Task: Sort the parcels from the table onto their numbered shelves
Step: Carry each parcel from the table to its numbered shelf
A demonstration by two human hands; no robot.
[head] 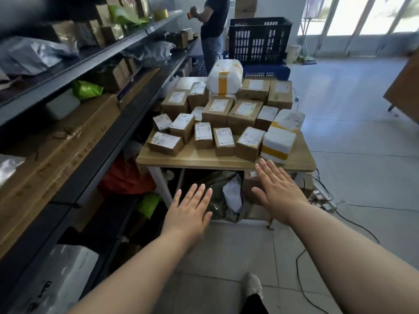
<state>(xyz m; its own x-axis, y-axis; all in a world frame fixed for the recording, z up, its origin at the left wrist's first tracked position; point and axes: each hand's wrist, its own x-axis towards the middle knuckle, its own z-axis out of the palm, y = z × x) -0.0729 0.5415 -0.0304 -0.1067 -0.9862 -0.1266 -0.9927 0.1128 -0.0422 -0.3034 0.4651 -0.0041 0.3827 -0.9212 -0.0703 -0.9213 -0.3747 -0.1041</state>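
Both my hands are spread flat and hold nothing. The left hand (190, 214) hangs short of the worktop (199, 158), and the right hand (278, 189) has its fingertips at the near edge.

The parcels (217, 123) lie just ahead of both hands, packed tight and partly stacked. I judge that pulling one from the front row could drag its neighbours along. The white taped parcel (277, 145), just beyond my right fingertips, sits close to the corner, so a careless nudge might tip it off. Far ahead, the white bundle (225, 77) perches on top of boxes and could roll if they shift. I cannot read the labels from here, so a wrong shelf is a real risk. The cables (322, 189) on the floor right of my right hand could catch a foot. Another person (213, 26) stands far ahead beside the shelves (90, 64).

The worktop is pale wood on white legs, with bags beneath it. The dark shelves run along the left of my left hand and hold boxes and pouches. A black crate (259, 39) stands beyond the worktop, and the tiled floor (351, 114) stretches right towards bright glass doors.
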